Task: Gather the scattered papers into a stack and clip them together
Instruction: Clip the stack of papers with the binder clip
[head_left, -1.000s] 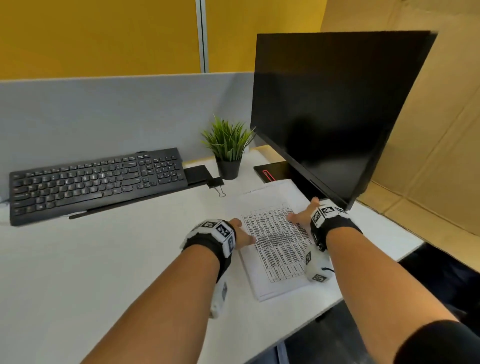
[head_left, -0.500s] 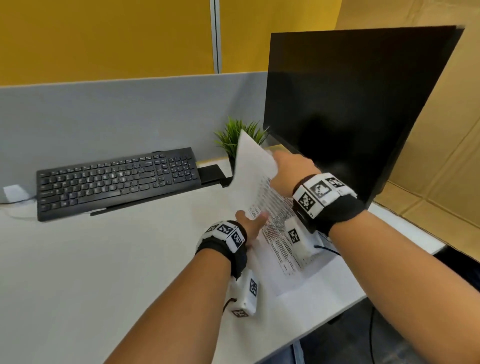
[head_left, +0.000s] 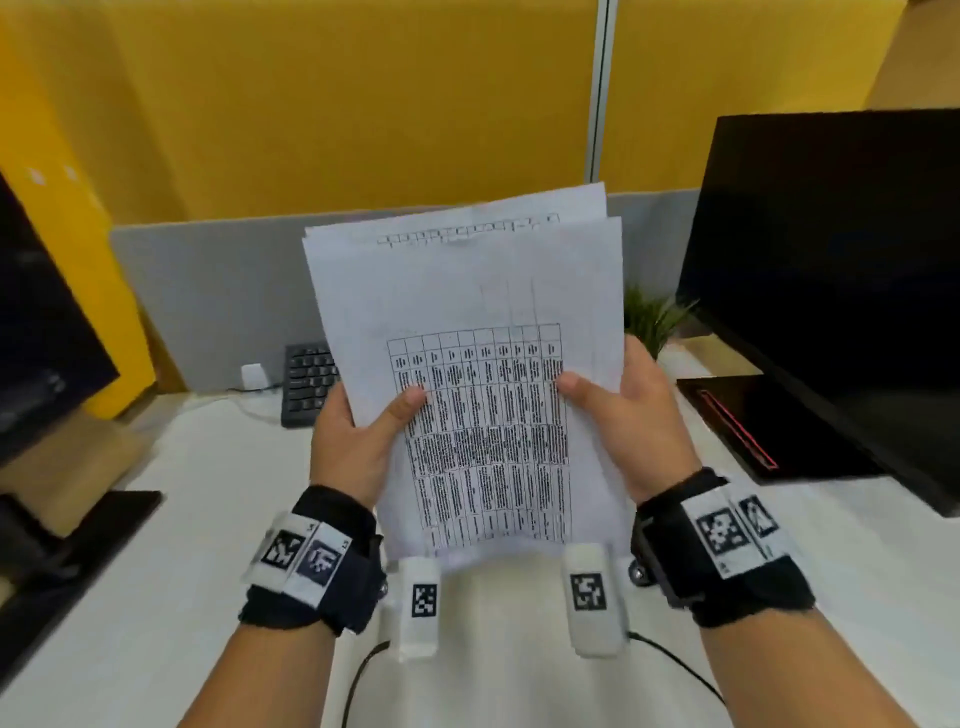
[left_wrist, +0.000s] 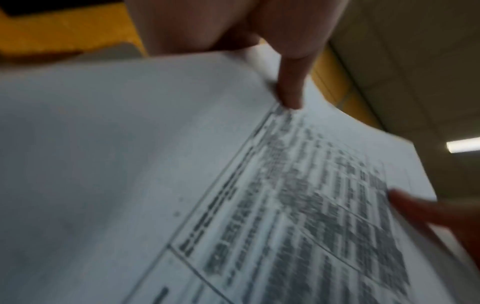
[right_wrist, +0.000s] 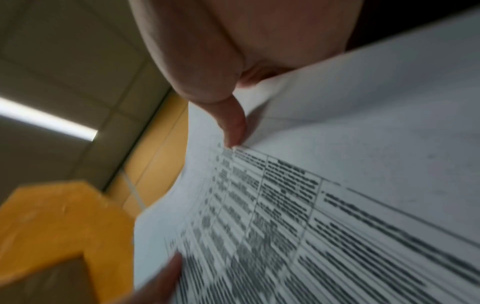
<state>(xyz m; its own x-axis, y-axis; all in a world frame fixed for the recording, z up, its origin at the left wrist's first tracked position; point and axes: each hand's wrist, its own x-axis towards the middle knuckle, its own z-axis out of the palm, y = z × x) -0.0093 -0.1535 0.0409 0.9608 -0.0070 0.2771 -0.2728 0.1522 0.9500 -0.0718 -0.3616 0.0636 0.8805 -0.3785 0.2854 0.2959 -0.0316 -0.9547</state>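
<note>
A stack of white papers (head_left: 467, 322) printed with a black table stands upright above the desk, its top edges uneven. My left hand (head_left: 358, 436) grips its left edge, thumb pressed on the front sheet. My right hand (head_left: 623, 415) grips the right edge the same way. In the left wrist view the papers (left_wrist: 182, 185) fill the picture with my left thumb (left_wrist: 293, 82) on them. The right wrist view shows the papers (right_wrist: 337, 185) under my right thumb (right_wrist: 231, 121). The fingers behind the sheets are hidden. No clip is in view.
A black monitor (head_left: 831, 291) stands at the right with its base (head_left: 753, 421) on the white desk (head_left: 197, 545). A black keyboard (head_left: 309, 382) and a small green plant (head_left: 652, 317) lie behind the papers. Another dark screen (head_left: 36, 332) stands at the far left.
The papers have come off the desk and now stand upright between both hands. My left hand moved from the desk to the stack's left edge. The head view has swung left.
</note>
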